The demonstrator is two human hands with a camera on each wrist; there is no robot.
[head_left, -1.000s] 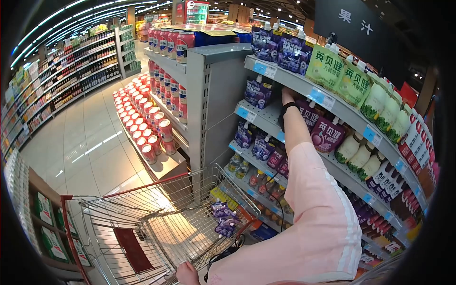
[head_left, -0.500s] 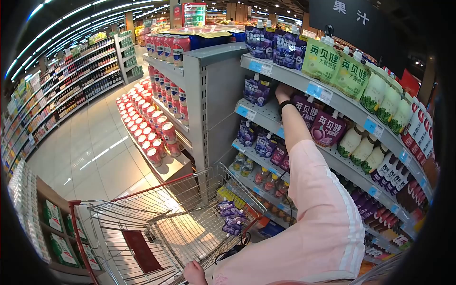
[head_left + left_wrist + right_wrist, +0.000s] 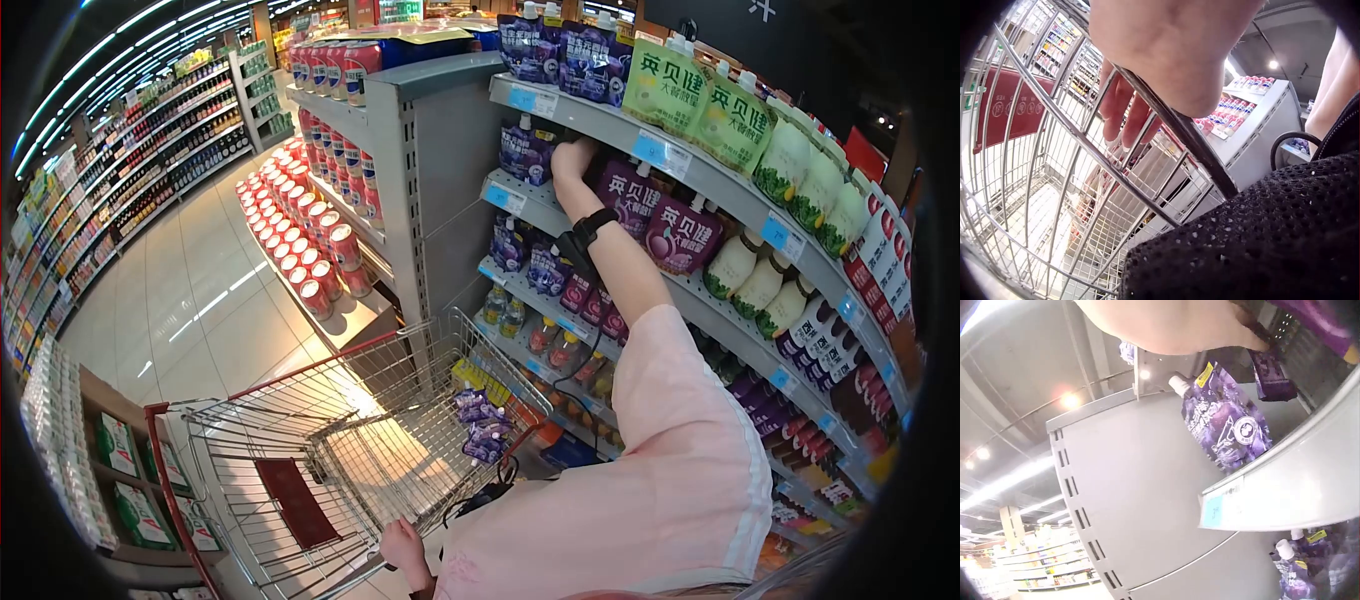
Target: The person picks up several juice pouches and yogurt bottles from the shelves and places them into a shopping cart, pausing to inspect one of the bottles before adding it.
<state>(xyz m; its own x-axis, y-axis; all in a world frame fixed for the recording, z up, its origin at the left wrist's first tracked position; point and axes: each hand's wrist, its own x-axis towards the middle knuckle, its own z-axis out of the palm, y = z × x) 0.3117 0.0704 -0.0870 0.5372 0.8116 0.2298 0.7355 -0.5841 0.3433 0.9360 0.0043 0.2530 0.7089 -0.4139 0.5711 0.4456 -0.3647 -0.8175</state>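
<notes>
In the head view my right hand (image 3: 573,160) reaches into the second shelf of pouch drinks, beside a blue-purple spouted pouch (image 3: 526,150). The right wrist view has this hand (image 3: 1191,322) across the top, fingers in shadow; they hold the top of a dark purple pouch (image 3: 1270,376), whose base hangs in sight. Closer to the camera stands the blue-purple pouch (image 3: 1225,419), white cap up. Low in the head view, my left hand (image 3: 403,545) grips the shopping cart (image 3: 330,450). Its fingers (image 3: 1135,122) hook over the dark rim rail in the left wrist view.
Several purple pouches (image 3: 482,425) lie at the cart's far end. Green pouches (image 3: 665,85) line the top shelf, plum-coloured ones (image 3: 680,232) the second. Stacked red cans (image 3: 300,240) stand left of the grey end panel (image 3: 455,150). A cable (image 3: 600,350) hangs below my right wrist.
My right hand has drawn outward from deep in the shelf, so more of it and the wristband shows. My left hand stays at the cart. The head view has shifted slightly.
</notes>
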